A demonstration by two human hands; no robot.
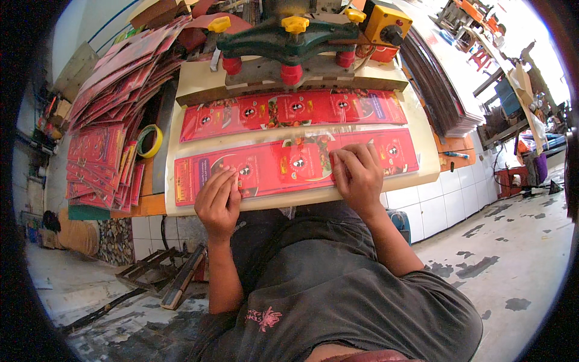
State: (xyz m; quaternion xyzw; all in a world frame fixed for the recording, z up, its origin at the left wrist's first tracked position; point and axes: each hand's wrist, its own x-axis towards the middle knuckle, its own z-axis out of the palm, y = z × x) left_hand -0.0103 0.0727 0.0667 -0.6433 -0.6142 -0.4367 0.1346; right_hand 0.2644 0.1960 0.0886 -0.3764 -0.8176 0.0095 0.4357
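Two long red printed card strips lie side by side on a cream work board. The near strip is under both hands. My left hand presses its fingertips on the strip's left part near the board's front edge. My right hand lies flat with fingers bent on the strip's right part. The far strip lies untouched behind it, partly under a clear film. Behind the board stands a green press with yellow knobs and red feet.
A tall stack of red printed cards fills the left side, with a roll of yellow-green tape beside it. A yellow control box sits at the back right. Stacked dark sheets lie to the right. A stained tiled floor lies below.
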